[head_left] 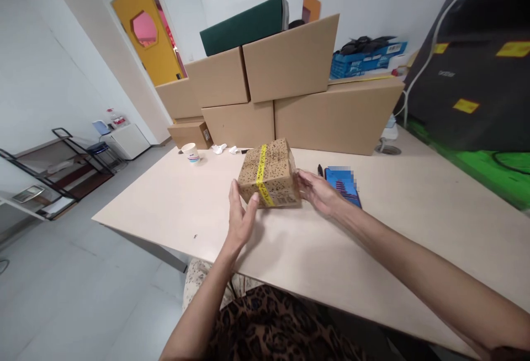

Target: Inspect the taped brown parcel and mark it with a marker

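A small cardboard box (271,170) with black print and a yellow tape strip rests on the beige table (174,206). My left hand (240,220) presses flat against its near left side, fingers stretched out. Against the box's right side lies my right hand (318,192), fingers extended. The box is held between both palms. A blue phone (343,184) and a black pen (320,170) lie just right of the box, behind my right hand.
Large cardboard cartons (290,90) are stacked at the table's far edge, with a green box (244,27) on top. A paper cup (191,153) and crumpled white scraps (219,148) sit at the far left. A black covered bulk (476,63) stands on the right.
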Tool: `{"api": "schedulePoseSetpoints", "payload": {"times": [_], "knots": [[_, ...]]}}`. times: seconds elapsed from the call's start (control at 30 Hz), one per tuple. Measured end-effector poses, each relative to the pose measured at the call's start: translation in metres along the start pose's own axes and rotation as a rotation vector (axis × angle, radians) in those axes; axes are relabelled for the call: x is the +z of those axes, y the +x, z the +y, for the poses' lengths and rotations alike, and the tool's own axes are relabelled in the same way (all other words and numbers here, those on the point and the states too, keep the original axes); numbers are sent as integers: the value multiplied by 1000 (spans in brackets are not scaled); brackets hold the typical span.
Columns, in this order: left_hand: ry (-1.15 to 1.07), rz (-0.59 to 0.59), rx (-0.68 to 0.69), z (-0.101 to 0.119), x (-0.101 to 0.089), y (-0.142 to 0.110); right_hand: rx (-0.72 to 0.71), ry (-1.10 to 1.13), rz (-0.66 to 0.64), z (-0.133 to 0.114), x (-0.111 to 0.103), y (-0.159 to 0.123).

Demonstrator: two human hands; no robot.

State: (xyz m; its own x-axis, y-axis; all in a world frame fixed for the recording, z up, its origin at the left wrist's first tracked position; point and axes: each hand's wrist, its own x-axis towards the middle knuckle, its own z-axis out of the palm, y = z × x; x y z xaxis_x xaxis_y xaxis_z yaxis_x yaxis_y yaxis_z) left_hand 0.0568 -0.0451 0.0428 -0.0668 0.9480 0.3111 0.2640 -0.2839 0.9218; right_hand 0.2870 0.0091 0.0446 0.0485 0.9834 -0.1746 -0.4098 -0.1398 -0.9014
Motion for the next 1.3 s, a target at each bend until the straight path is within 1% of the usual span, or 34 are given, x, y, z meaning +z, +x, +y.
{"api": "schedulePoseSetpoints", "payload": {"times": [0.07, 0.1, 0.13, 0.17, 0.3, 0.37, 0.4, 0.43, 0.5, 0.53, 0.57, 0.6, 0.63, 0.67, 0.73, 0.77, 0.8, 0.83, 0.87, 0.93, 0.97, 1.03, 1.1, 1.2, 1.27, 1.3], "knots": [[-177, -2, -153, -8, 1, 9, 50, -41, 31, 4, 0, 0], [-252, 1, -202, -10, 1, 12, 58, -56, 43, 5, 2, 0], [-312, 4, -221, -11, 2, 15, 60, -64, 50, 7, 3, -1], [-352, 4, -210, -11, 2, 17, 57, -66, 50, 7, 5, -2], [-380, -12, -50, -8, 0, 14, 68, -15, -18, 7, 10, -9], [-340, 23, 10, -3, -6, 8, 95, 39, -60, 6, 11, -12], [-306, 30, 62, 0, -10, 4, 115, 72, -78, 5, 12, -13], [-266, 16, 133, 4, -13, 1, 137, 106, -97, 6, 12, -14], [-190, -52, 306, 14, -18, -5, 184, 146, -135, 9, 12, -15], [-168, -78, 365, 18, -19, -8, 201, 138, -153, 12, 12, -15], [-165, -76, 395, 21, -19, -9, 207, 107, -166, 16, 12, -14], [-182, -55, 393, 22, -18, -10, 195, 55, -169, 20, 11, -13], [-218, -14, 361, 21, -15, -9, 164, -7, -160, 23, 11, -12], [-264, 37, 305, 19, -12, -8, 116, -72, -144, 27, 10, -11], [-341, 135, 146, 11, -6, -5, -2, -171, -108, 31, 9, -10], [-358, 153, 67, 7, -3, -3, -49, -198, -100, 32, 9, -10], [-367, 137, 8, 4, -1, -1, -80, -210, -107, 32, 9, -11], [-374, 90, -23, 2, 0, 0, -97, -212, -123, 31, 9, -12], [-385, 25, -30, 2, 1, 2, -106, -206, -141, 30, 10, -14], [-422, -98, 0, 3, 1, 3, -115, -182, -176, 27, 11, -17], [-435, -129, 14, 5, 0, 2, -116, -161, -190, 26, 12, -19], [-404, -135, 22, 10, -3, 0, -85, -96, -200, 24, 13, -22], [-317, -123, 42, 16, -8, -4, -17, -2, -194, 24, 14, -23], [-225, -145, 137, 27, -16, -8, 68, 121, -164, 25, 18, -24], [-220, -161, 184, 30, -18, -8, 90, 144, -129, 24, 20, -23], [-209, -149, 191, 30, -19, -8, 84, 137, -105, 23, 21, -23]]}}
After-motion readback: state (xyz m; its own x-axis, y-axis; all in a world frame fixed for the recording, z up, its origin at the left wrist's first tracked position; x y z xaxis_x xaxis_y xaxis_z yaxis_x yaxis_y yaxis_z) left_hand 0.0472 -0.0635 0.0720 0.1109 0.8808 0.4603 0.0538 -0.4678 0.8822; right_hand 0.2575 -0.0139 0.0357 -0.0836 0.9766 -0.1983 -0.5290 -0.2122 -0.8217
